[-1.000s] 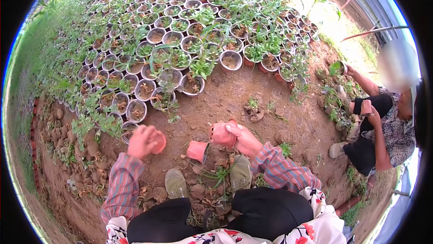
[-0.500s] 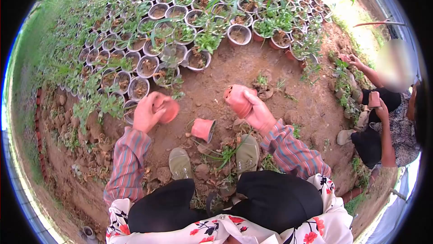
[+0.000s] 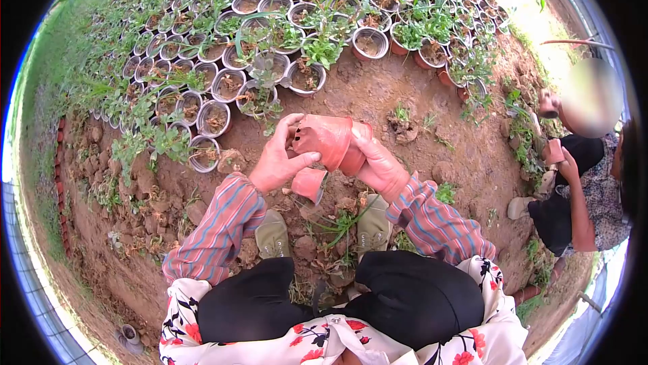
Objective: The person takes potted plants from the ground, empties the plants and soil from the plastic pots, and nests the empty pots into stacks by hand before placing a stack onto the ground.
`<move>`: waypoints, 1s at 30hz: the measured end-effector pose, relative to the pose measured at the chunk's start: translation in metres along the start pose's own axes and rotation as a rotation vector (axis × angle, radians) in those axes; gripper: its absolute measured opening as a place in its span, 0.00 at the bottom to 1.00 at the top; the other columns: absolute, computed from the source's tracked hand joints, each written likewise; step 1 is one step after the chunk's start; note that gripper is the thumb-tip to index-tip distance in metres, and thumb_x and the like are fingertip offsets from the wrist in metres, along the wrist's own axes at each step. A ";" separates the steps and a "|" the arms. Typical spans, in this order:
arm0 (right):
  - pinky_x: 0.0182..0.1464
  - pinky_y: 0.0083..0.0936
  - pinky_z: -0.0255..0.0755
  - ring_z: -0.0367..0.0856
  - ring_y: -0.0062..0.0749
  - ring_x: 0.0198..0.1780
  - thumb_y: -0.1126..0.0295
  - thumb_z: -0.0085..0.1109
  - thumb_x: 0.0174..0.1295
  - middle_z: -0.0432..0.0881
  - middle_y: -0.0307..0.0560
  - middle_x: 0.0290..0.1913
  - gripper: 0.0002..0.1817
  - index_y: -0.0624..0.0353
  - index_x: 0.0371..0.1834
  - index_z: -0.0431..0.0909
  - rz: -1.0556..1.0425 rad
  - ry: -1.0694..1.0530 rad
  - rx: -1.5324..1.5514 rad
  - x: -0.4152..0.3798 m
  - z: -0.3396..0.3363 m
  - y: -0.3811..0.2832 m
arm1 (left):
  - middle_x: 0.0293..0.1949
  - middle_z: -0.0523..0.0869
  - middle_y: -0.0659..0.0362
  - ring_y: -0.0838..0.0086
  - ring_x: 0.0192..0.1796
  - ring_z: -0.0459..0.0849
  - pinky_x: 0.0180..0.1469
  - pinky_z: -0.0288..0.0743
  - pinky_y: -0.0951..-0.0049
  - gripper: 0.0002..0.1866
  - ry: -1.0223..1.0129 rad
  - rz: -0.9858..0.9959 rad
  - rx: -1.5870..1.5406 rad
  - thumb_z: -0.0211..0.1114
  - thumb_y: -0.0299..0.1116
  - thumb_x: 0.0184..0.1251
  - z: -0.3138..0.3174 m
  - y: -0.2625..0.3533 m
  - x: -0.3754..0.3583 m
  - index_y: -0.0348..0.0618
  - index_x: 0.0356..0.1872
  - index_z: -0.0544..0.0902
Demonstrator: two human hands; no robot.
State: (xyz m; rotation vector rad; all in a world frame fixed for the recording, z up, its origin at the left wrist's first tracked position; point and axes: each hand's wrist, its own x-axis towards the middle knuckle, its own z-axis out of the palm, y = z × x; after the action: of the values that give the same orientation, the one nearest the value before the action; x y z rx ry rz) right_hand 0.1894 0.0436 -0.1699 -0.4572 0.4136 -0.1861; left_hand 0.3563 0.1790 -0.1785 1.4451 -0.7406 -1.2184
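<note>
My left hand (image 3: pixel 278 160) and my right hand (image 3: pixel 379 165) meet in front of me over the bare soil. Between them I hold soft terracotta-coloured plastic pots (image 3: pixel 331 142), one pushed onto the other, lying on their side with a base toward the left. My left fingers grip the left pot's bottom end; my right hand wraps the right end. Just below the hands another empty pot (image 3: pixel 309 183) of the same colour lies tipped on the ground (image 3: pixel 378 95) between my two shoes.
A dense bed of several white-rimmed pots with seedlings (image 3: pixel 270 34) fills the ground ahead and to the left. Another person (image 3: pixel 574 189) crouches at the right edge among weeds. Clods and tufts of grass lie around my feet; a brick edging (image 3: pixel 59 183) runs along the left.
My left hand carried its pot rightward and my right hand came in; the two pots are now joined between both hands. The camera tipped slightly downward.
</note>
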 end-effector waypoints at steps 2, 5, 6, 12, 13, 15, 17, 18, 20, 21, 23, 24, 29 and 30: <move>0.66 0.33 0.64 0.72 0.32 0.62 0.60 0.56 0.65 0.73 0.45 0.61 0.28 0.61 0.65 0.63 0.000 -0.030 -0.013 -0.001 0.006 -0.003 | 0.59 0.69 0.52 0.67 0.60 0.72 0.60 0.70 0.65 0.47 -0.007 0.099 0.323 0.76 0.32 0.49 -0.003 -0.002 0.001 0.44 0.68 0.55; 0.66 0.33 0.63 0.71 0.32 0.62 0.65 0.58 0.63 0.73 0.45 0.61 0.28 0.61 0.65 0.63 -0.073 -0.123 -0.152 0.002 0.016 0.000 | 0.60 0.69 0.51 0.66 0.61 0.71 0.61 0.69 0.64 0.50 -0.017 0.341 0.480 0.78 0.36 0.46 0.008 0.011 0.002 0.44 0.69 0.55; 0.66 0.33 0.63 0.71 0.32 0.62 0.65 0.58 0.63 0.73 0.45 0.61 0.28 0.61 0.65 0.63 -0.073 -0.124 -0.151 0.004 0.011 0.002 | 0.60 0.69 0.51 0.66 0.61 0.71 0.61 0.69 0.64 0.50 -0.017 0.340 0.481 0.78 0.36 0.46 0.008 0.018 0.001 0.44 0.69 0.55; 0.67 0.33 0.61 0.70 0.34 0.63 0.66 0.55 0.65 0.73 0.45 0.61 0.26 0.61 0.65 0.64 0.105 -0.053 0.128 -0.003 0.013 0.002 | 0.58 0.71 0.57 0.72 0.61 0.70 0.63 0.66 0.67 0.48 -0.045 0.064 -0.151 0.78 0.27 0.44 0.025 0.013 0.007 0.46 0.67 0.57; 0.67 0.33 0.61 0.70 0.34 0.63 0.65 0.54 0.65 0.73 0.45 0.60 0.25 0.61 0.64 0.64 0.092 -0.093 0.128 -0.006 0.016 0.001 | 0.58 0.72 0.59 0.75 0.61 0.70 0.61 0.68 0.69 0.46 -0.049 0.025 -0.281 0.78 0.27 0.45 0.031 0.010 0.004 0.45 0.66 0.59; 0.67 0.34 0.61 0.71 0.34 0.63 0.64 0.53 0.66 0.73 0.46 0.60 0.25 0.62 0.64 0.65 0.078 -0.131 0.131 -0.010 0.023 0.000 | 0.58 0.72 0.59 0.75 0.61 0.70 0.62 0.67 0.69 0.46 -0.110 0.035 -0.274 0.78 0.27 0.46 0.029 0.007 0.004 0.45 0.65 0.59; 0.67 0.33 0.62 0.71 0.35 0.63 0.63 0.52 0.67 0.73 0.47 0.61 0.25 0.63 0.64 0.65 0.027 -0.153 0.012 -0.017 0.029 0.000 | 0.60 0.70 0.58 0.75 0.63 0.68 0.63 0.66 0.69 0.48 -0.199 0.075 -0.187 0.78 0.28 0.45 0.026 0.000 0.004 0.45 0.67 0.57; 0.67 0.33 0.62 0.71 0.35 0.63 0.63 0.52 0.67 0.73 0.47 0.61 0.25 0.63 0.64 0.65 0.037 -0.145 0.017 -0.017 0.027 -0.001 | 0.60 0.70 0.58 0.75 0.63 0.68 0.63 0.66 0.69 0.48 -0.196 0.065 -0.196 0.78 0.28 0.45 0.022 0.001 0.006 0.45 0.67 0.57; 0.66 0.34 0.64 0.72 0.35 0.62 0.63 0.50 0.68 0.73 0.48 0.61 0.25 0.64 0.64 0.64 -0.020 0.017 0.051 -0.014 0.018 -0.001 | 0.61 0.69 0.54 0.71 0.63 0.68 0.63 0.66 0.66 0.51 -0.267 0.014 -0.032 0.79 0.30 0.44 0.011 0.005 0.006 0.45 0.68 0.55; 0.66 0.34 0.65 0.73 0.36 0.62 0.63 0.49 0.68 0.73 0.48 0.61 0.24 0.64 0.64 0.64 -0.074 0.072 0.050 -0.011 0.010 -0.003 | 0.60 0.68 0.50 0.64 0.63 0.68 0.64 0.65 0.61 0.55 -0.315 -0.102 0.077 0.81 0.34 0.40 0.000 0.003 0.009 0.45 0.70 0.53; 0.66 0.36 0.65 0.73 0.36 0.62 0.65 0.46 0.70 0.73 0.49 0.61 0.21 0.64 0.63 0.65 -0.174 0.086 -0.020 -0.004 -0.015 -0.015 | 0.60 0.69 0.48 0.53 0.61 0.68 0.64 0.63 0.54 0.56 -0.317 0.064 0.588 0.81 0.38 0.33 -0.022 -0.028 0.007 0.45 0.68 0.57; 0.66 0.36 0.65 0.73 0.36 0.62 0.65 0.46 0.70 0.73 0.49 0.61 0.21 0.64 0.63 0.65 -0.170 0.089 -0.016 -0.008 -0.024 -0.014 | 0.60 0.69 0.49 0.52 0.61 0.67 0.63 0.63 0.53 0.56 -0.319 0.203 0.837 0.81 0.39 0.31 -0.027 -0.050 0.006 0.46 0.68 0.58; 0.66 0.39 0.65 0.73 0.38 0.62 0.64 0.44 0.71 0.73 0.49 0.60 0.21 0.63 0.63 0.65 -0.120 0.281 0.139 -0.009 -0.063 -0.002 | 0.59 0.71 0.51 0.53 0.62 0.67 0.64 0.61 0.55 0.50 -0.497 0.152 1.049 0.78 0.35 0.29 -0.012 -0.110 -0.014 0.47 0.64 0.65; 0.65 0.40 0.66 0.73 0.38 0.61 0.64 0.44 0.71 0.74 0.49 0.60 0.21 0.63 0.63 0.65 -0.103 0.270 0.189 -0.010 -0.065 -0.003 | 0.58 0.72 0.52 0.53 0.61 0.68 0.65 0.61 0.56 0.49 -0.457 0.153 1.023 0.77 0.32 0.28 -0.010 -0.109 -0.014 0.46 0.62 0.66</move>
State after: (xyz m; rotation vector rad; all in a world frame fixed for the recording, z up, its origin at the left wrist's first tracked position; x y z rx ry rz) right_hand 0.1527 0.0185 -0.2181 -0.2676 0.6312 -0.3855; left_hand 0.3438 0.2220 -0.2794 1.8486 -1.9464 -1.0887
